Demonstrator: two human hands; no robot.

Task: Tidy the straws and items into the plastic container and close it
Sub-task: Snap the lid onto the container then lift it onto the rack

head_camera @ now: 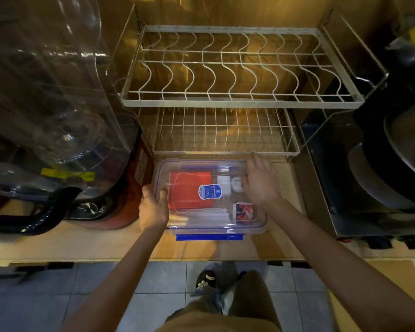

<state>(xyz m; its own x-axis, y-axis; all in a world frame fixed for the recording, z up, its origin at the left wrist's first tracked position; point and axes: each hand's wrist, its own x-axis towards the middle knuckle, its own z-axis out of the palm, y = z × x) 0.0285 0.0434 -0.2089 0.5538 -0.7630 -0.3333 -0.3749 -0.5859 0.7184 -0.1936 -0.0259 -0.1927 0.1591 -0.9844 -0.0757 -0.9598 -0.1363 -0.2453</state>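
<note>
A clear plastic container (254, 225) with its transparent lid (201, 167) on top sits on the counter in front of the dish rack. Through the lid I see a red packet (185, 188), a blue oval label (210, 191), white items (228, 182) and a small red-and-white packet (243, 212). A blue clip (209, 237) lies along the near edge. My left hand (152, 208) grips the container's left side, thumb on the lid. My right hand (260, 182) rests flat on the lid's right side, fingers spread. No straws can be made out.
A two-tier wire dish rack (240, 99) stands right behind the container. A large clear water jug with a black handle (46, 116) fills the left. Dark pans on a stove (393, 164) stand at the right. The counter edge (153, 259) runs below the container.
</note>
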